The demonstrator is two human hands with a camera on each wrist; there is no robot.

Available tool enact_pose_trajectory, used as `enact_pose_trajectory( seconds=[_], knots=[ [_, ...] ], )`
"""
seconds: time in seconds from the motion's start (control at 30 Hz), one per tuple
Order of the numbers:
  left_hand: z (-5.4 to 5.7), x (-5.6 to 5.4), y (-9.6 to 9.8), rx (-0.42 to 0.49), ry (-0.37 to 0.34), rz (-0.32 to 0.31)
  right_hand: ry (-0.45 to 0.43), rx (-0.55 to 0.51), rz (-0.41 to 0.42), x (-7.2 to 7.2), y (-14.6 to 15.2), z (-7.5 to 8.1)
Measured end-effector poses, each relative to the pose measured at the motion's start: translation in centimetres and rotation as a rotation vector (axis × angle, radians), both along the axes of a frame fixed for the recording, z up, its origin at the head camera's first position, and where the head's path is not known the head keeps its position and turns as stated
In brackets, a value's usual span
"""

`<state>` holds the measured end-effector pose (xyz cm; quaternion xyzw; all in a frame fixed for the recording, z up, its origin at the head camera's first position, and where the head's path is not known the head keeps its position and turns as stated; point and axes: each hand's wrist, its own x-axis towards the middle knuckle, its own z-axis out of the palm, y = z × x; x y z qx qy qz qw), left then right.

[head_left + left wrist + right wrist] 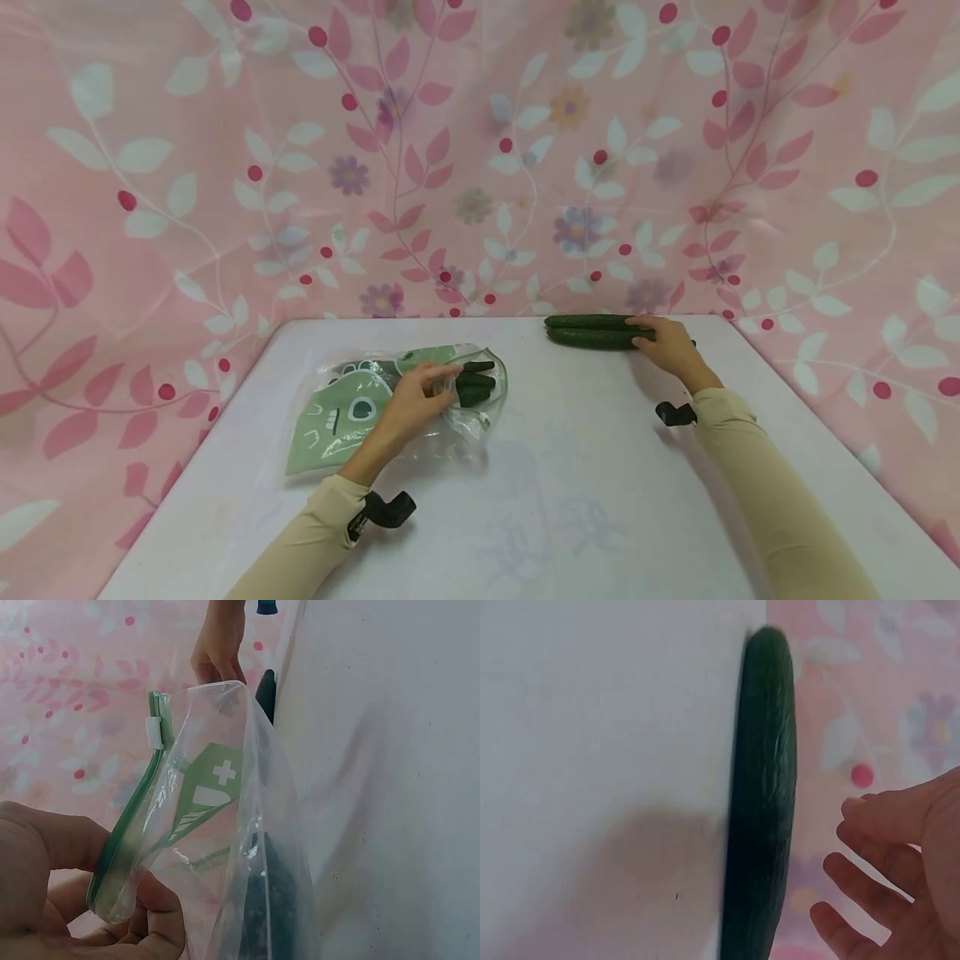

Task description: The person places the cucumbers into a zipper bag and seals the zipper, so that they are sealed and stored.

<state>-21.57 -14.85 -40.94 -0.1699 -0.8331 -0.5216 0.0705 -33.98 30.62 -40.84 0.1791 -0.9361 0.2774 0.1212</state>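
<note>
A clear plastic zip bag point(337, 429) with a green cartoon print lies on the left of the table. My left hand point(411, 408) pinches the green-edged rim of its mouth between thumb and fingers, as the left wrist view shows, with a white slider point(154, 733) further along that rim. Dark green cucumbers point(474, 390) are inside, near the mouth. At the table's far right two more cucumbers point(596, 337) lie side by side. Over their right end is my right hand point(667, 346), its fingers apart and relaxed beside the nearer cucumber point(765, 780) in the right wrist view.
The white table point(555, 500) runs back to a pink floral curtain point(480, 167), close behind the pair of cucumbers. Each wrist wears a small black camera mount, one at the left sleeve point(322, 517) and one at the right sleeve point(757, 467).
</note>
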Motion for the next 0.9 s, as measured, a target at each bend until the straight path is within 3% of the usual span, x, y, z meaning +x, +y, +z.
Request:
enact_pose_trajectory(
  seconds=[0.27, 0.57, 0.9],
  knots=[
    [0.0, 0.0, -0.1, 0.012, -0.013, 0.001, -0.035, 0.092, -0.061, -1.9, 2.6, -0.6],
    [0.0, 0.0, -0.3, 0.021, -0.022, -0.003, -0.185, 0.168, -0.08, -2.8, 4.4, -2.0],
    [0.3, 0.2, -0.2, 0.055, -0.042, -0.013, -0.164, 0.158, -0.053, -3.0, 5.6, -2.9]
  ],
)
